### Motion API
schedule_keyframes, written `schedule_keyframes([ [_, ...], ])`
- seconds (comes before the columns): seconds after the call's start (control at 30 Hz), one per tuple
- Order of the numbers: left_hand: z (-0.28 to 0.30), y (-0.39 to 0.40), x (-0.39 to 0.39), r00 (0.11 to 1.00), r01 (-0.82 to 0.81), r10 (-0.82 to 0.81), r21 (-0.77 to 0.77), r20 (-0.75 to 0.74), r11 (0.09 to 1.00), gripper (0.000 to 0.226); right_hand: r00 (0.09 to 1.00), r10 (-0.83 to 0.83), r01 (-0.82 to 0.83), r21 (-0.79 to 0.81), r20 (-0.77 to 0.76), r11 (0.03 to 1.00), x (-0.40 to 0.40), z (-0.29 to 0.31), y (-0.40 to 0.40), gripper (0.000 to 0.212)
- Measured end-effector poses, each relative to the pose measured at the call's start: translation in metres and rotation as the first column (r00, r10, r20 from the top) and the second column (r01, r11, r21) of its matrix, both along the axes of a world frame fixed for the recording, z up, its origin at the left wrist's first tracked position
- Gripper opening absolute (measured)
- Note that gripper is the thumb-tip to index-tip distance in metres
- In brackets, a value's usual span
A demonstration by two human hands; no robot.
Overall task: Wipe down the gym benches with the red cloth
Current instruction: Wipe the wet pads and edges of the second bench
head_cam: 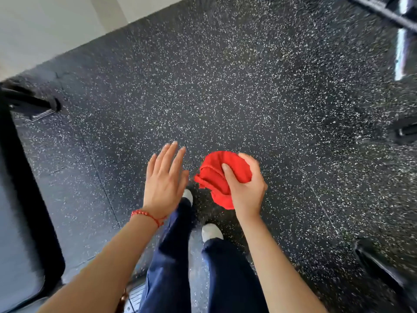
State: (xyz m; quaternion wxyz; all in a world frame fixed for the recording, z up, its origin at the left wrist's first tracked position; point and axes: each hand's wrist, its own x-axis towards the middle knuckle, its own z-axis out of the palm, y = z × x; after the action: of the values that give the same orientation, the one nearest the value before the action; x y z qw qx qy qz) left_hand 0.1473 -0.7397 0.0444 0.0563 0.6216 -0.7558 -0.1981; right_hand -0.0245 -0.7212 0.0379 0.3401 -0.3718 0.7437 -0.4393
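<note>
My right hand [246, 190] grips a bunched red cloth [220, 175], thumb across its top, held in the air above the floor. Just left of the cloth, my left hand [164, 179] hovers with straight, spread fingers and holds nothing; a red bead bracelet circles its wrist. A black padded bench [24, 199] runs down the left edge of the view, well left of both hands. My legs in dark blue trousers and white shoes stand below the hands.
Black rubber flooring [225, 86] with white speckles fills the middle. A black equipment foot [29, 102] sticks out at left. Dark metal frame parts sit at the right edge [406, 129], lower right [379, 265] and top right. A pale wall [56, 26] bounds the far left.
</note>
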Motion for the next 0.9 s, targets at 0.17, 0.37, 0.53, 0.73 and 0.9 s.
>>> schedule_keyframes([
  [0.17, 0.003, -0.053, -0.025, 0.985, 0.172, -0.172, 0.001, -0.023, 0.985, 0.052, 0.987, -0.158, 0.158, -0.016, -0.028, 0.987, -0.023, 0.013, -0.029, 0.037],
  [0.37, 0.014, -0.116, -0.024, 0.966, 0.255, -0.256, -0.025, -0.036, 0.967, 0.051, 0.948, -0.316, 0.315, -0.021, -0.041, 0.949, -0.032, 0.020, -0.070, 0.039],
  [0.53, 0.025, -0.160, -0.019, 0.935, 0.354, -0.355, -0.059, -0.001, 0.933, 0.050, 0.899, -0.438, 0.437, -0.036, -0.009, 0.899, -0.036, 0.024, -0.105, 0.041],
  [0.73, 0.035, -0.191, -0.056, 0.914, 0.405, -0.405, -0.025, -0.014, 0.914, 0.052, 0.878, -0.477, 0.478, -0.048, 0.025, 0.877, -0.063, 0.030, -0.125, 0.042],
  [0.9, 0.041, -0.212, -0.118, 0.886, 0.464, -0.464, -0.033, 0.007, 0.885, 0.054, 0.870, -0.488, 0.491, -0.032, 0.069, 0.871, -0.110, 0.031, -0.134, 0.044],
])
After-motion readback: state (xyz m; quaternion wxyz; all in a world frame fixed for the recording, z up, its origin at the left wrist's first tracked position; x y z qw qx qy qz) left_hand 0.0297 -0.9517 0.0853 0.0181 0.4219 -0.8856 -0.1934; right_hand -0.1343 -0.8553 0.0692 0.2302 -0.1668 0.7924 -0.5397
